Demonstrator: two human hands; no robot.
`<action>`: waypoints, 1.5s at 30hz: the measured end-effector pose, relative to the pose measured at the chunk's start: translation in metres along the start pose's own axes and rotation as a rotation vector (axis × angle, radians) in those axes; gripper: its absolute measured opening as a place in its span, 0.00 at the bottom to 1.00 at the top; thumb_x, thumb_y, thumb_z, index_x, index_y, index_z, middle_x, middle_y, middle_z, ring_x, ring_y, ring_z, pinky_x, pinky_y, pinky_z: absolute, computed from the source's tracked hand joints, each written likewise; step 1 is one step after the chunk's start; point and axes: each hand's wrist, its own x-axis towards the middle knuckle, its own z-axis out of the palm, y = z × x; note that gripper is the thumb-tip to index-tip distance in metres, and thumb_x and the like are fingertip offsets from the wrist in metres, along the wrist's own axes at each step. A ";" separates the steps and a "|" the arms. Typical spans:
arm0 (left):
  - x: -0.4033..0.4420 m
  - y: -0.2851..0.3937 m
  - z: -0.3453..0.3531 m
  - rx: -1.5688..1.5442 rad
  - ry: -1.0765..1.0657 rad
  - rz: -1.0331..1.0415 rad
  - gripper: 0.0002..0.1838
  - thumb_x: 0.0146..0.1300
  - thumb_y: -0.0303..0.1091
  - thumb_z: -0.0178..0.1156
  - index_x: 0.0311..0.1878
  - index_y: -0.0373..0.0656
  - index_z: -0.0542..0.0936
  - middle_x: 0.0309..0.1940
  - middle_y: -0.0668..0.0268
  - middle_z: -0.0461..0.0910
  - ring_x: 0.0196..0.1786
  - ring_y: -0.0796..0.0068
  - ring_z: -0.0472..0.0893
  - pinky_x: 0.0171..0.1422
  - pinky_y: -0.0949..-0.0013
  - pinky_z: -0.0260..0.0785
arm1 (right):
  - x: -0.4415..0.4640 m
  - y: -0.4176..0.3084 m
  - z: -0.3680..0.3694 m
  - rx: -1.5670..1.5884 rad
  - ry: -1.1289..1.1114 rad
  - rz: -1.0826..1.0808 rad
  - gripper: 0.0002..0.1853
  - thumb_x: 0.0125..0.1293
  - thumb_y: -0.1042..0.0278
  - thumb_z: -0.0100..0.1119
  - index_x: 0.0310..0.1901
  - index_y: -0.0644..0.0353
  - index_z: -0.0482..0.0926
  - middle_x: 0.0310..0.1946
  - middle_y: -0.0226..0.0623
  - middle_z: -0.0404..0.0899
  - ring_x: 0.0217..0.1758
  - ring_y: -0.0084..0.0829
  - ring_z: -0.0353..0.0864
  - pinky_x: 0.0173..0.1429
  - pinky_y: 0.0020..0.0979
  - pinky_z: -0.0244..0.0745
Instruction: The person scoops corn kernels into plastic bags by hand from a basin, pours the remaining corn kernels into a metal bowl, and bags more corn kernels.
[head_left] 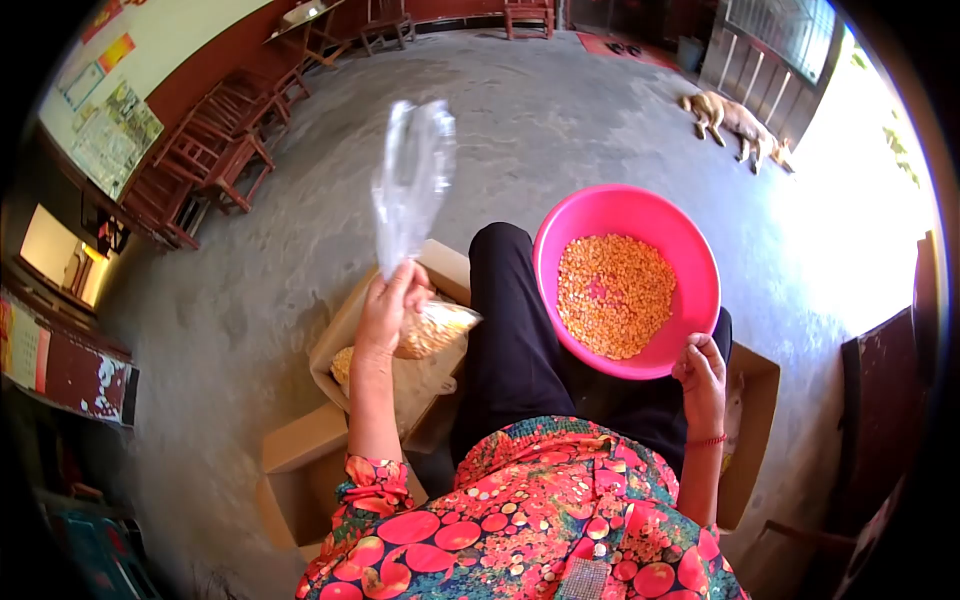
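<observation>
My left hand (390,308) is closed round the neck of a clear plastic bag (436,330). Yellow-orange corn kernels fill the bag's lower part, which hangs over an opened cardboard box (345,320). Above my fist, the bag's loose top (412,180) stands up, slightly blurred. A pink plastic basin (625,200) rests on my lap, tilted towards me. Loose corn kernels (615,295) cover most of its bottom. At the basin's near right rim, my right hand (704,372) is closed, with thumb and fingers pinched at the edge.
Another cardboard box (752,430) stands by my right leg, partly hidden. More kernels (342,368) show inside the left box. A dog (740,125) lies on the concrete floor near the bright doorway. Wooden chairs (215,160) line the left wall.
</observation>
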 end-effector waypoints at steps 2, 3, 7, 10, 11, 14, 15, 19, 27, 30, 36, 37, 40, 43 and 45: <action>0.016 -0.020 -0.023 0.047 0.088 -0.004 0.17 0.64 0.43 0.44 0.27 0.41 0.70 0.13 0.75 0.58 0.19 0.82 0.62 0.32 0.74 0.62 | -0.002 0.009 -0.007 -0.015 0.033 0.039 0.04 0.61 0.74 0.46 0.37 0.58 0.69 0.23 0.23 0.65 0.23 0.14 0.63 0.28 0.17 0.63; 0.023 -0.030 -0.033 0.085 0.134 0.006 0.16 0.64 0.42 0.44 0.27 0.40 0.70 0.14 0.74 0.59 0.19 0.82 0.61 0.30 0.74 0.61 | -0.004 0.013 -0.010 -0.038 0.052 0.082 0.03 0.61 0.73 0.47 0.37 0.58 0.70 0.22 0.23 0.65 0.23 0.13 0.63 0.29 0.16 0.63; 0.061 -0.085 -0.076 0.261 0.327 0.122 0.15 0.63 0.40 0.45 0.31 0.38 0.72 0.18 0.70 0.67 0.25 0.79 0.68 0.34 0.72 0.64 | -0.004 0.023 -0.022 -0.087 0.093 0.117 0.03 0.60 0.72 0.48 0.36 0.57 0.70 0.22 0.24 0.67 0.22 0.14 0.65 0.27 0.15 0.63; 0.085 -0.157 -0.097 0.522 0.350 0.256 0.15 0.62 0.40 0.46 0.34 0.37 0.73 0.24 0.63 0.72 0.31 0.70 0.72 0.40 0.66 0.65 | -0.003 0.031 -0.031 -0.113 0.119 0.132 0.03 0.60 0.71 0.48 0.35 0.57 0.71 0.21 0.25 0.68 0.21 0.15 0.67 0.26 0.15 0.63; 0.087 -0.174 -0.098 0.675 0.293 0.315 0.15 0.61 0.40 0.47 0.36 0.36 0.73 0.27 0.58 0.75 0.35 0.65 0.74 0.43 0.62 0.65 | -0.003 0.036 -0.035 -0.112 0.124 0.135 0.03 0.60 0.71 0.48 0.35 0.57 0.71 0.21 0.25 0.68 0.21 0.15 0.67 0.26 0.15 0.63; 0.062 -0.229 -0.072 1.100 -0.030 -0.017 0.16 0.57 0.39 0.47 0.40 0.36 0.74 0.37 0.47 0.75 0.45 0.52 0.73 0.50 0.58 0.63 | -0.003 0.045 -0.041 -0.135 0.111 0.169 0.03 0.60 0.71 0.48 0.36 0.58 0.71 0.22 0.25 0.69 0.22 0.15 0.67 0.27 0.15 0.63; 0.056 -0.265 -0.075 1.269 -0.143 -0.054 0.16 0.56 0.39 0.48 0.41 0.37 0.74 0.38 0.46 0.74 0.46 0.50 0.72 0.50 0.58 0.64 | -0.004 0.046 -0.040 -0.133 0.105 0.174 0.04 0.60 0.71 0.48 0.36 0.58 0.71 0.22 0.25 0.69 0.22 0.15 0.67 0.27 0.16 0.64; 0.040 -0.325 -0.063 1.232 -0.394 -0.246 0.14 0.54 0.38 0.47 0.38 0.40 0.76 0.37 0.49 0.74 0.44 0.50 0.73 0.46 0.55 0.65 | -0.007 0.044 -0.039 -0.168 0.083 0.196 0.04 0.60 0.71 0.47 0.37 0.58 0.71 0.23 0.26 0.70 0.23 0.15 0.68 0.29 0.16 0.65; 0.049 -0.238 -0.046 1.364 0.040 0.086 0.13 0.49 0.32 0.52 0.39 0.50 0.79 0.48 0.60 0.69 0.54 0.56 0.66 0.50 0.54 0.62 | -0.007 0.049 -0.039 -0.201 0.087 0.155 0.05 0.61 0.71 0.47 0.37 0.58 0.71 0.24 0.26 0.71 0.24 0.15 0.68 0.30 0.16 0.66; 0.055 -0.241 -0.050 1.479 -0.033 0.248 0.14 0.49 0.31 0.52 0.41 0.51 0.78 0.53 0.61 0.66 0.57 0.56 0.63 0.52 0.54 0.61 | -0.007 0.049 -0.038 -0.203 0.085 0.164 0.05 0.61 0.71 0.48 0.37 0.59 0.71 0.24 0.26 0.71 0.24 0.15 0.69 0.31 0.16 0.66; 0.052 -0.336 -0.070 1.331 -0.538 -0.188 0.18 0.55 0.36 0.45 0.49 0.49 0.73 0.52 0.58 0.68 0.55 0.59 0.67 0.56 0.54 0.58 | -0.008 0.051 -0.038 -0.265 0.103 0.158 0.05 0.60 0.72 0.48 0.37 0.59 0.71 0.24 0.25 0.71 0.24 0.14 0.68 0.30 0.15 0.65; 0.052 -0.342 -0.070 1.340 -0.608 -0.187 0.18 0.56 0.37 0.44 0.51 0.49 0.71 0.51 0.57 0.69 0.54 0.59 0.69 0.56 0.54 0.58 | -0.007 0.051 -0.038 -0.270 0.103 0.158 0.05 0.60 0.72 0.48 0.37 0.59 0.71 0.24 0.25 0.71 0.24 0.14 0.68 0.30 0.15 0.65; 0.049 -0.353 -0.081 1.297 -0.772 -0.026 0.20 0.58 0.42 0.42 0.53 0.49 0.69 0.45 0.57 0.74 0.49 0.60 0.73 0.56 0.54 0.58 | -0.009 0.054 -0.038 -0.267 0.084 0.156 0.05 0.60 0.72 0.47 0.37 0.59 0.71 0.24 0.25 0.70 0.24 0.14 0.68 0.30 0.15 0.65; 0.042 -0.349 -0.082 1.107 -0.613 -0.092 0.21 0.57 0.41 0.43 0.54 0.49 0.69 0.46 0.57 0.73 0.50 0.59 0.72 0.56 0.53 0.58 | -0.006 0.055 -0.039 -0.275 0.087 0.136 0.05 0.60 0.72 0.47 0.37 0.59 0.71 0.24 0.25 0.70 0.24 0.14 0.68 0.30 0.16 0.65; 0.038 -0.341 -0.076 1.055 -0.478 -0.118 0.20 0.56 0.40 0.44 0.53 0.49 0.69 0.48 0.57 0.72 0.52 0.60 0.71 0.57 0.54 0.58 | -0.007 0.054 -0.038 -0.269 0.092 0.133 0.05 0.61 0.72 0.47 0.37 0.59 0.71 0.24 0.26 0.71 0.24 0.14 0.68 0.30 0.16 0.64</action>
